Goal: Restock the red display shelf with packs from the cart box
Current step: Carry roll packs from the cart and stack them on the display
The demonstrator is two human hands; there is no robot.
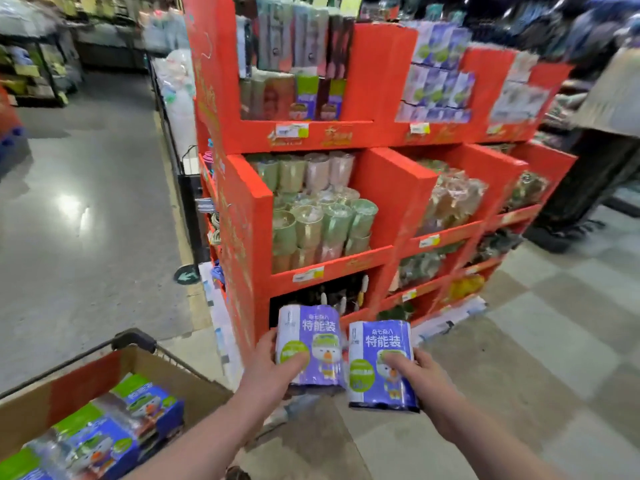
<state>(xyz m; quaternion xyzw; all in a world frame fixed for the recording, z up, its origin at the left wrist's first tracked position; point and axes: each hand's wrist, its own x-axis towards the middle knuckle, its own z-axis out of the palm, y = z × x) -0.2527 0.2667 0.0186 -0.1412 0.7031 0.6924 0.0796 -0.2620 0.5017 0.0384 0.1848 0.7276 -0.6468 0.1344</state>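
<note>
I hold two purple packs with a cartoon figure in front of the red display shelf [329, 268]. My left hand [273, 368] grips the left pack [318, 337] by its left edge, thumb on its front. My right hand [426, 379] grips the right pack [375, 355] from the right side, thumb on its front. Both packs are upright, side by side, low before the shelf's bottom tiers. The cart box [69, 386], brown cardboard at lower left, holds several more packs [104, 434] lying flat. Matching purple packs [436, 88] stand in the shelf's upper middle compartment.
The shelf's middle tier holds green and pink cup stacks [318, 216]. The cart's black handle [135, 339] shows behind the box. A grey aisle floor [90, 209] opens to the left. A person in dark trousers [595, 174] stands at the right end of the shelf.
</note>
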